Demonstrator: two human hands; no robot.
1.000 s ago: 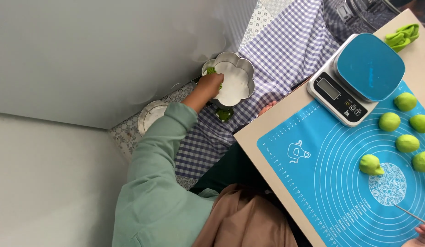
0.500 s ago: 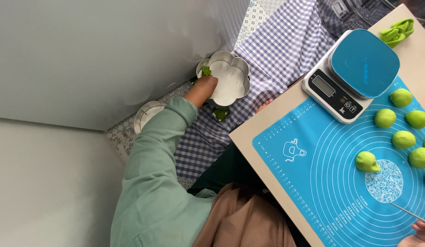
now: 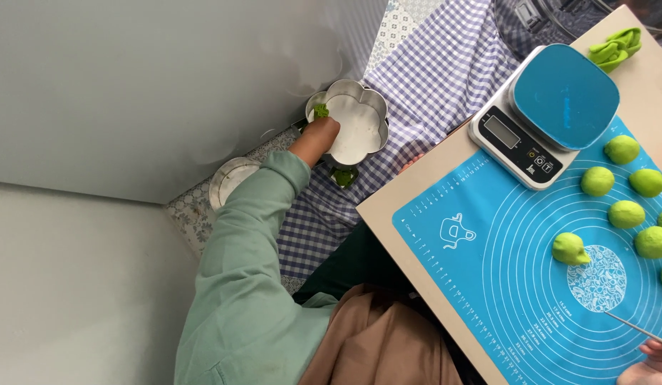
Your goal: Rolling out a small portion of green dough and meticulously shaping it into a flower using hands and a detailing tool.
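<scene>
My left hand (image 3: pixel 315 137), at the end of a pale green sleeve, reaches into a flower-shaped metal tin (image 3: pixel 370 107) with white flour inside. Its fingertips hold a small green dough piece (image 3: pixel 321 111) at the tin's left rim. My right hand (image 3: pixel 648 362) shows only partly at the bottom right corner. It pinches a thin metal stick (image 3: pixel 629 325) that points up-left over the blue silicone mat (image 3: pixel 488 264). Beside the mat's patterned circle lies a shaped green dough lump (image 3: pixel 570 249).
Several green dough balls (image 3: pixel 597 181) sit on the mat's right side. A kitchen scale (image 3: pixel 552 114) with a blue top stands behind them, and a green cloth (image 3: pixel 614 44) lies at the far corner. A small round tin (image 3: pixel 230 178) and a checked cloth (image 3: pixel 445 78) are near the flour tin.
The view swayed slightly left and back. My left hand stays at the flour tin's rim with the green piece; the right hand shows a little more.
</scene>
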